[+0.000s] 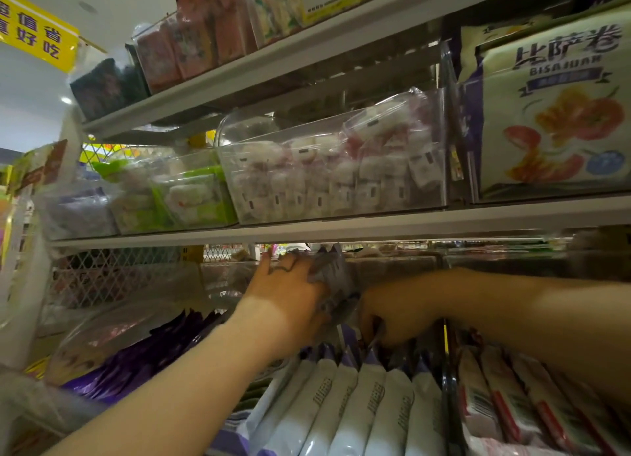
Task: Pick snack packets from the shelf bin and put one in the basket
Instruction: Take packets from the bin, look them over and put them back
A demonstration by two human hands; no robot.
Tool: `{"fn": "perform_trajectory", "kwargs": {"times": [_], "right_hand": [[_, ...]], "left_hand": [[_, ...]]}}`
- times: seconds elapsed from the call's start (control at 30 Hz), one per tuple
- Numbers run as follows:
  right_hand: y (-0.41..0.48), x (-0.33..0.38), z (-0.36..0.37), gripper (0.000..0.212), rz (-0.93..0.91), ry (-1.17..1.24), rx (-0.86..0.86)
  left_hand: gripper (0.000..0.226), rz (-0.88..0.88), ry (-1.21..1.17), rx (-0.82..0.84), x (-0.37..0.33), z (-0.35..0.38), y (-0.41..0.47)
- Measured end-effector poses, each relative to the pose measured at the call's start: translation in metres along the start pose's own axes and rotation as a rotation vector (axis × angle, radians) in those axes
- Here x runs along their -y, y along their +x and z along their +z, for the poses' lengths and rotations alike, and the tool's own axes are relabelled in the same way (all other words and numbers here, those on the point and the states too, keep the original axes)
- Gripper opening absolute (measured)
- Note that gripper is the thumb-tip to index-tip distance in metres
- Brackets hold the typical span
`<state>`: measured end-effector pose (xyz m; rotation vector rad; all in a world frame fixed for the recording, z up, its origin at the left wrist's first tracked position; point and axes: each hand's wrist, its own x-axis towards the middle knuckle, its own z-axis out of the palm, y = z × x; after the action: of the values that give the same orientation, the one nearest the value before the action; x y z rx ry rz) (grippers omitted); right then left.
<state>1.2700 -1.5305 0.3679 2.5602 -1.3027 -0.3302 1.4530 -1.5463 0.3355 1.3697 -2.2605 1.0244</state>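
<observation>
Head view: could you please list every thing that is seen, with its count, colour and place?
held packets: a few, grey-purple, above the lower centre bin
white packets: several, white, upright in the lower centre bin
purple packets: many, purple, lower left
red-white packets: several, lower right
clear bin: one, holds small white-pink packets, middle shelf centre
green-white packets: several, middle shelf left
Bisajuan bag: one, white-purple, middle shelf right
yellow sign: one, yellow, top left
left hand: grips the held packets
right hand: curled among the white packets, grip unclear
</observation>
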Motion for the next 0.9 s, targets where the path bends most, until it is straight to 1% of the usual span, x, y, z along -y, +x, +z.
{"fn": "perform_trajectory", "kwargs": {"times": [0.03,0.1,0.2,0.3,0.4,0.47,0.5,0.53,0.57,0.6,0.63,0.67,0.8,0.9], "right_hand": [[0.000,0.000,0.000,0.025,0.007,0.003,-0.004],[-0.001,0.001,-0.001,0.022,0.027,0.006,-0.036],[-0.004,-0.002,-0.001,0.023,0.065,0.030,-0.112],[-0.006,0.000,-0.002,0.025,0.109,0.024,-0.134],[-0.005,-0.001,-0.001,0.030,0.093,0.001,-0.177],[-0.012,-0.005,-0.003,0.026,0.014,-0.064,-0.318],[-0.014,-0.010,-0.006,0.020,-0.010,-0.183,-0.405],[-0.015,-0.013,-0.006,0.019,-0.003,-0.250,-0.542],[-0.015,-0.011,-0.006,0.017,0.015,-0.097,-0.562],[-0.013,-0.014,-0.006,0.020,0.031,-0.060,-0.613],[-0.012,-0.016,-0.004,0.024,0.086,-0.045,-0.689],[-0.010,-0.018,-0.001,0.025,0.135,-0.029,-0.691],[-0.018,-0.015,0.008,0.012,0.206,0.246,-0.747],[-0.029,-0.006,0.009,0.011,0.186,0.258,-0.762]], "left_hand": [[0.053,0.042,-0.032,-0.036,-0.007,0.002,-0.002],[0.056,0.096,-0.054,-0.035,-0.015,0.010,-0.003],[0.063,0.054,-0.061,0.009,-0.005,0.016,-0.002],[0.068,0.052,-0.058,0.023,0.001,0.019,-0.002],[0.073,0.021,-0.030,0.047,-0.001,0.020,-0.002],[0.076,-0.012,-0.029,0.061,-0.001,0.019,0.001],[0.076,-0.028,-0.038,0.062,0.000,0.017,0.004],[0.076,-0.039,-0.056,0.062,0.000,0.017,0.006],[0.075,-0.045,-0.085,0.058,0.000,0.015,0.008],[0.075,-0.046,-0.120,0.051,-0.001,0.015,0.008],[0.077,-0.046,-0.156,0.046,-0.003,0.013,0.007],[0.079,-0.050,-0.179,0.053,-0.005,0.012,0.006],[0.088,-0.083,-0.110,0.177,-0.014,0.009,0.004],[0.090,-0.100,-0.111,0.203,-0.021,0.002,0.006]]}}
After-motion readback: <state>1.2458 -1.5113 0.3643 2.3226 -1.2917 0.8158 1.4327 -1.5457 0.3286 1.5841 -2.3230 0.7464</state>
